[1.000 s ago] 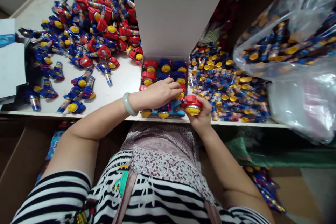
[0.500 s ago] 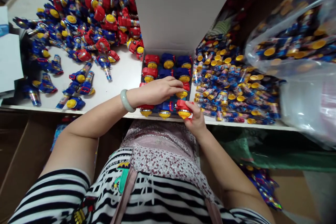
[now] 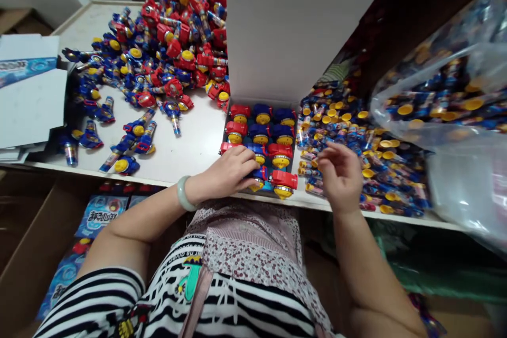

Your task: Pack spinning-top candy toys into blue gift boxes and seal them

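An open box (image 3: 298, 154) with a tall raised white lid (image 3: 289, 26) holds rows of red and blue toys with yellow tips. My left hand (image 3: 231, 171) lies palm down over the box's front left part, its fingers spread and touching the toys there. A red toy (image 3: 283, 179) sits at the front right corner of the box. Beside the box, my right hand (image 3: 341, 175) is raised over a heap of small tubes with yellow caps (image 3: 348, 116), fingers curled loosely and apart, with nothing visible in them.
A pile of red and blue toys (image 3: 174, 58) covers the left of the white table (image 3: 166, 156). Flat white cartons (image 3: 31, 100) lie at the far left. A clear plastic bag (image 3: 447, 142) of tubes stands at the right. Printed boxes (image 3: 101, 216) sit below the table at left.
My right hand has let go of the red toy at the box's front right corner and moved right, over the tubes. My left hand has shifted toward the box's front left. The view has shifted.
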`<act>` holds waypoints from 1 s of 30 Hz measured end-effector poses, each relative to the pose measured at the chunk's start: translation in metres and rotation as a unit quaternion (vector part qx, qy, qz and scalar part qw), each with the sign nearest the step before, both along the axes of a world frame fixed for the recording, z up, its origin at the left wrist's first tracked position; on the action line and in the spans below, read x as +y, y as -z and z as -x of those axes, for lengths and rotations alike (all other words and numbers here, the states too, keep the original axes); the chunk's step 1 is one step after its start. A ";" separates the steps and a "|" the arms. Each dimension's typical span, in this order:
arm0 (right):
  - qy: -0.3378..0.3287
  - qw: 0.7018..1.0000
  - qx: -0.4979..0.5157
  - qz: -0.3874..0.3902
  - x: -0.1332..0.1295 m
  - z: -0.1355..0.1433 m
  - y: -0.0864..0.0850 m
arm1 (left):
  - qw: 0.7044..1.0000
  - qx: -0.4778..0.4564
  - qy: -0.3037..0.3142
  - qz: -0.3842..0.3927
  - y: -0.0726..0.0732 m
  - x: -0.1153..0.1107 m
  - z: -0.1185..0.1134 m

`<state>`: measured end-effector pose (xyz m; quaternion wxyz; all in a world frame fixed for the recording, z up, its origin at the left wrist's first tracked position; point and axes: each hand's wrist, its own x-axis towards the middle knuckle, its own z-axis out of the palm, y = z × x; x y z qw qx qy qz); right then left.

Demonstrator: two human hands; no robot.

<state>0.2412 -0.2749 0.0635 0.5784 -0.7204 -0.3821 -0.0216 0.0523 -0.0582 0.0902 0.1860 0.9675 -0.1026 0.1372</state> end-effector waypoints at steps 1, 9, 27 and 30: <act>0.011 1.000 0.017 -0.024 0.012 -0.010 -0.012 | 1.000 0.000 0.002 0.009 0.001 0.002 -0.002; -0.076 0.963 0.258 -0.008 0.090 -0.099 -0.115 | 0.995 -0.018 0.035 0.090 0.007 0.006 -0.001; -0.279 0.907 0.249 0.192 0.048 -0.075 -0.145 | 0.765 0.078 -0.051 0.637 -0.093 0.075 -0.032; -0.230 0.947 0.112 0.196 0.054 -0.066 -0.129 | 0.824 -0.051 -0.081 0.558 -0.069 0.078 -0.036</act>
